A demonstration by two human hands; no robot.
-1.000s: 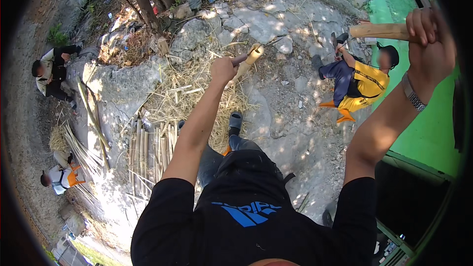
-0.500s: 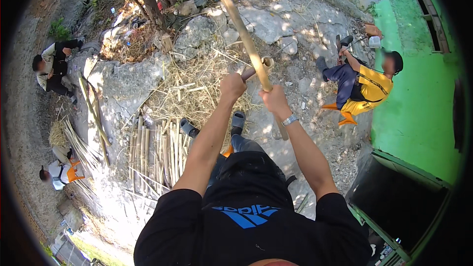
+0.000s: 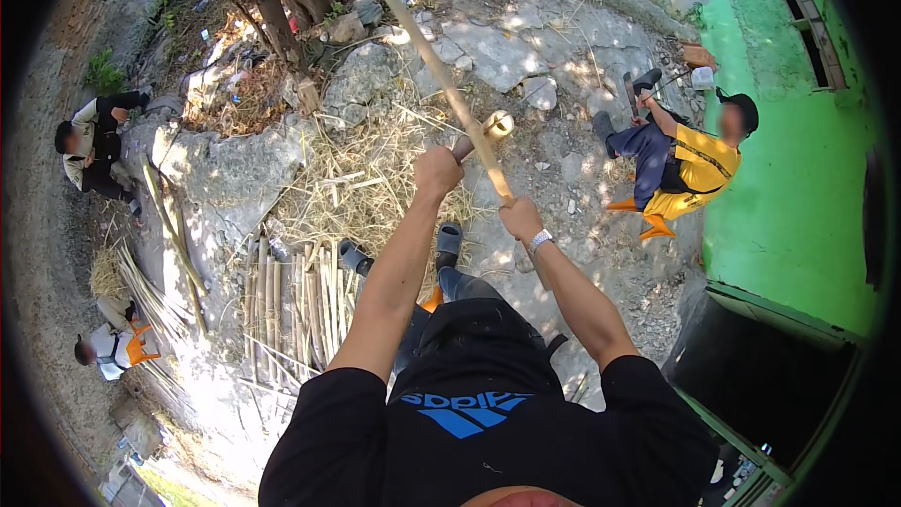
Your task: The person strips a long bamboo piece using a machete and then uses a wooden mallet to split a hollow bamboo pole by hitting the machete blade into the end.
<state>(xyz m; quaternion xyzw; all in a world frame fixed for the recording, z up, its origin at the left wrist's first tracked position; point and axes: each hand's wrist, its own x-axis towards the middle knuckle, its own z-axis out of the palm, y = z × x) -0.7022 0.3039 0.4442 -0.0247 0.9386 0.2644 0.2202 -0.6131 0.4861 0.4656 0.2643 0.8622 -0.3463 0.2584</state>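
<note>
My left hand (image 3: 438,172) is closed round a short piece with a dark shaft and a pale, round, hollow-looking end (image 3: 498,124), like bamboo. In my right hand (image 3: 521,220) is a long tan pole (image 3: 427,52), slanting up to the far left. The pole crosses in front of the left hand's piece, and I cannot tell whether the two touch. Below my right fist a greyish length (image 3: 542,272) sticks out, partly hidden by the wrist. A metal-banded watch (image 3: 541,238) circles my right wrist.
Cut bamboo lengths (image 3: 310,305) lie left of my feet, with straw and shavings (image 3: 352,192) ahead. A person in yellow (image 3: 699,164) sits at the right by a green wall (image 3: 788,178). Two people (image 3: 99,145) sit far left. A tree trunk (image 3: 272,0) and rocks stand ahead.
The pole has come down toward me, and its far end now shows. My right hand is lower, and the left hand is slightly lower too. The round end beside the pole is more exposed.
</note>
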